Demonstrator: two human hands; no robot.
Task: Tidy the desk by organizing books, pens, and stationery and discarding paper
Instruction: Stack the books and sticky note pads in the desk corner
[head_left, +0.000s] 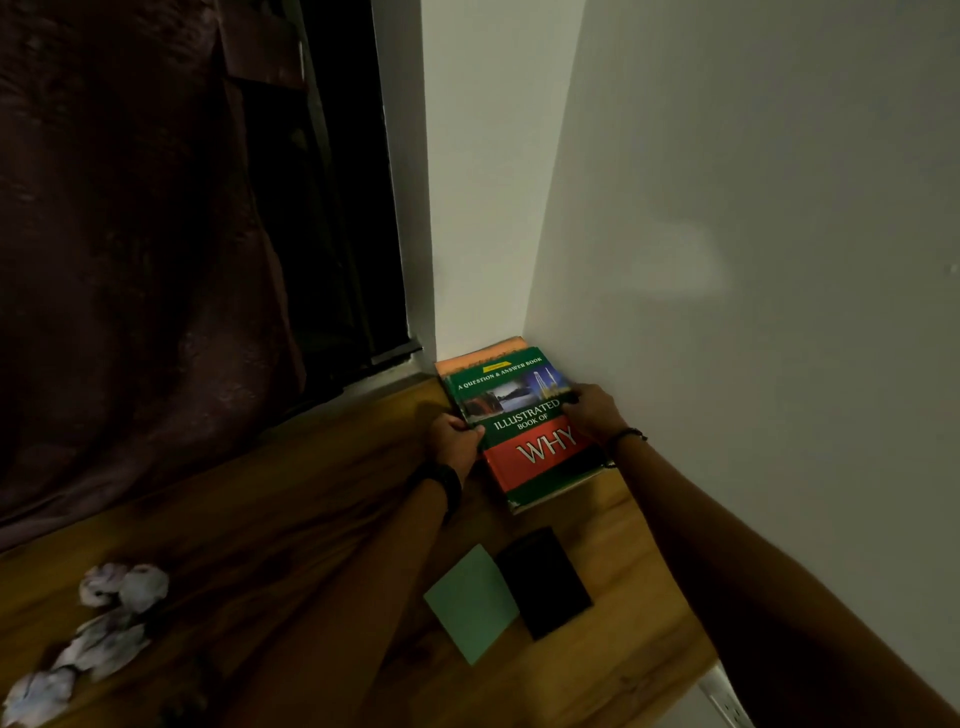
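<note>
You are in a dim room at home: a wooden desk (291, 499) stands in a corner between plain walls (753, 208), a dark curtain (130, 260) alongside.

The top book (524, 431) is showing a green cover crossed by a red band, with white lettering and small photo panels. The book beneath (483, 352) is peeking out orange. The worktop (311, 467) is showing honey-brown wood grain. The pad (470, 603) is looking mint green, the notebook (545, 582) black. The crumpled paper (124, 584) is showing white with greyish marks.
</note>
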